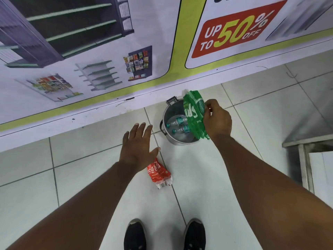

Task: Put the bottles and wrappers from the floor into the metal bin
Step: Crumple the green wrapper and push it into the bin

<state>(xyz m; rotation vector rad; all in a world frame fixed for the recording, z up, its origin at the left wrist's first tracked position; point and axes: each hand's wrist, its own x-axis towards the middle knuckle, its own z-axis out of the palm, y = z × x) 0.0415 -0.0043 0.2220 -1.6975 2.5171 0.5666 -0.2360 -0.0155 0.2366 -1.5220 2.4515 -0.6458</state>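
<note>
Two bottles (177,125) are in the metal bin (166,115), and a green wrapper (195,114) is about to join them.

The right hand (217,120) pinches the green wrapper by its edge and holds it right over the bin's open top, so I think it can just drop in. The left hand (137,143) is spread wide and holds nothing; it hangs over the red wrapper (158,175), which lies on the floor (81,177) just in front of the bin, likely the next pick. Nothing blocks the way. A big poster wall (90,51) stands close behind the bin, a metal bench leg (304,165) is off to the right, and two black shoes (135,235) are below.
</note>
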